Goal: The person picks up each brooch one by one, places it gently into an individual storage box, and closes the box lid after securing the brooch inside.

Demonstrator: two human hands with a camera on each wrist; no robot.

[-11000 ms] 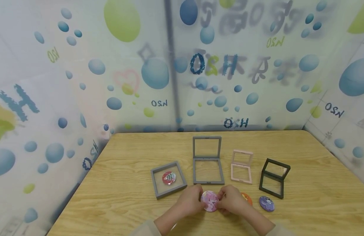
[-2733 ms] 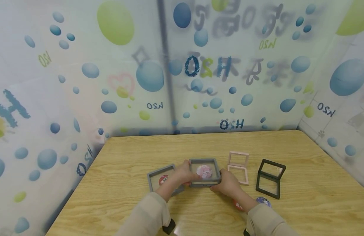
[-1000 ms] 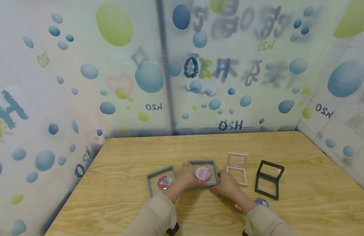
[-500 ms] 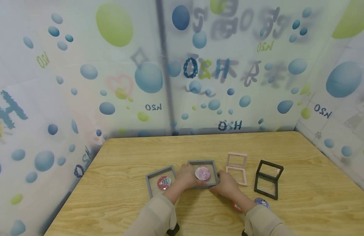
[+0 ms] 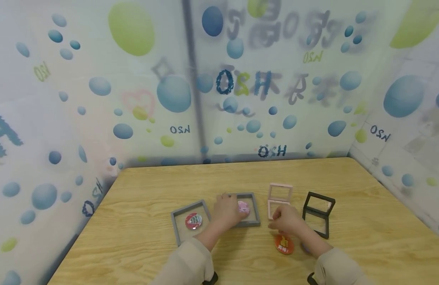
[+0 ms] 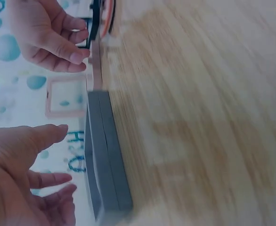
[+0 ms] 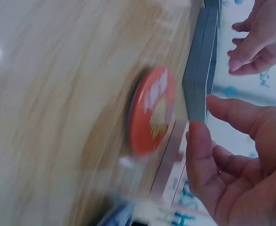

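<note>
A closed grey display frame (image 5: 246,224) lies mid-table with a round pink badge (image 5: 244,208) seen inside it. My left hand (image 5: 228,210) hovers over its left side; in the left wrist view the fingers are spread and apart from the frame (image 6: 107,150). My right hand (image 5: 288,219) is just beyond a round orange badge (image 5: 284,244), in front of the small pink frame (image 5: 280,185). Its fingers are loosely bent and hold nothing in the right wrist view, where the orange badge (image 7: 152,113) lies flat beside them. A purple badge (image 5: 305,248) is mostly hidden by the right wrist.
Left of centre, another grey frame (image 5: 175,227) contains a red badge (image 5: 193,221). A black frame (image 5: 317,213) stands unfolded at right, beyond the right forearm. The wooden table (image 5: 162,182) ends against a patterned curtain (image 5: 241,118).
Earlier the pink badge was between both hands, then the grey frame was folded shut around it. Since half a second ago both hands have let go of it; the right moved rightward.
</note>
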